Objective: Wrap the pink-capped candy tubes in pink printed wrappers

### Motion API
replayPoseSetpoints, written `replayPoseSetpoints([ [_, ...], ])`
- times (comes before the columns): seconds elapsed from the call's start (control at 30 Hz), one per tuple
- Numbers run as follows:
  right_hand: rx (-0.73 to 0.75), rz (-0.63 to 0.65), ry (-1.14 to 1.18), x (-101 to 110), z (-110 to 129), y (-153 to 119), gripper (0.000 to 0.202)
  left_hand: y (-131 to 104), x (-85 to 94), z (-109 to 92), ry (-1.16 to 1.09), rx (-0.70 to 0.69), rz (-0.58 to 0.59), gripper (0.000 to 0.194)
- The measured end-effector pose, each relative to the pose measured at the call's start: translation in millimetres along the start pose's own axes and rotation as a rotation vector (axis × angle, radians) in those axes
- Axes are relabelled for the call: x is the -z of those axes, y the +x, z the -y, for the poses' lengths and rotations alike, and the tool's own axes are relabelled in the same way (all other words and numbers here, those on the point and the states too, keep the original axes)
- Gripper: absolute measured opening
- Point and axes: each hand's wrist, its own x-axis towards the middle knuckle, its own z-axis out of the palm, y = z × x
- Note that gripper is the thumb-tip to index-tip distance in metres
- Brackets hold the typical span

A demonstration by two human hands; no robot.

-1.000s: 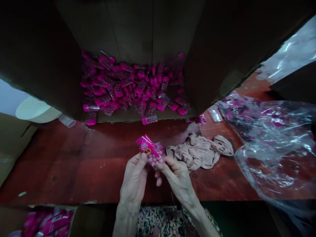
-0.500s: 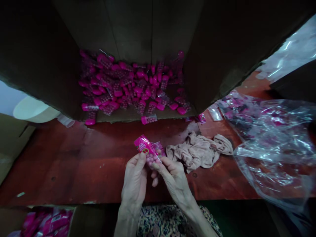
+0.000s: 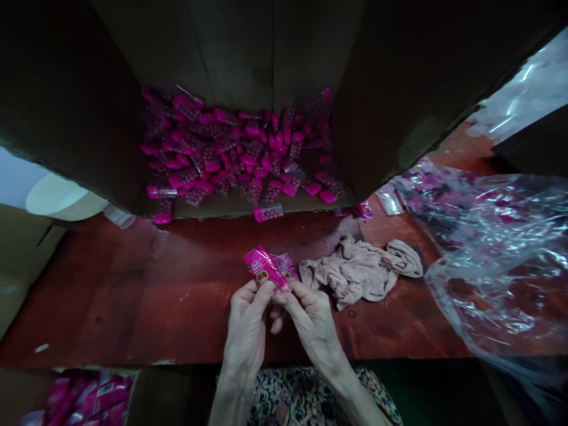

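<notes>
Both hands meet over the red table in front of the large box. My left hand [image 3: 248,322] pinches the lower left of a pink printed packet [image 3: 262,265], its thumb on the front. My right hand [image 3: 313,319] grips the packet's lower right edge with thumb and fingers. A second pink wrapper [image 3: 284,264] shows just behind the packet, at the right fingertips; what holds it is hidden. Inside the box [image 3: 239,65] lie many small clear tubes with pink caps [image 3: 255,190] and pink beads.
A crumpled beige cloth [image 3: 361,269] lies right of the hands. Farther right is a clear plastic bag [image 3: 492,260] with pink items. A white bowl [image 3: 66,198] stands at the left. Pink packets [image 3: 104,397] fill a carton at the lower left. One tube [image 3: 268,213] lies at the box's front edge.
The left thumb has moved right and down across the packet. The beads that showed at the packet's lower part are now mostly covered by pink wrapper and fingers.
</notes>
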Motion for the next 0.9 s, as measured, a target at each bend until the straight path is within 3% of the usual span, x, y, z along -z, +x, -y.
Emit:
replayPoseSetpoints([
  [0.23,-0.001,0.121,0.144,3.8,-3.2,3.5,0.025,-2.7,-1.2,-6.5,-0.020,-0.133,0.031,0.015],
  [0.5,-0.038,0.163,0.258,-1.7,-8.8,-0.4,0.027,-7.2,3.3,0.1,0.062,-0.143,-0.020,0.015],
  [0.6,-0.014,0.126,0.192,-2.3,-5.9,-3.9,0.027,-10.6,3.5,2.3,0.078,-0.143,-0.023,0.015],
  [0.77,0.156,0.088,-0.115,0.1,-2.4,-9.4,0.028,-13.2,2.5,-1.3,0.045,-0.111,-0.032,0.018],
  [0.9,0.119,0.087,-0.135,-3.0,-2.6,-11.6,0.031,-14.7,3.4,0.1,0.011,-0.086,-0.025,0.021],
])
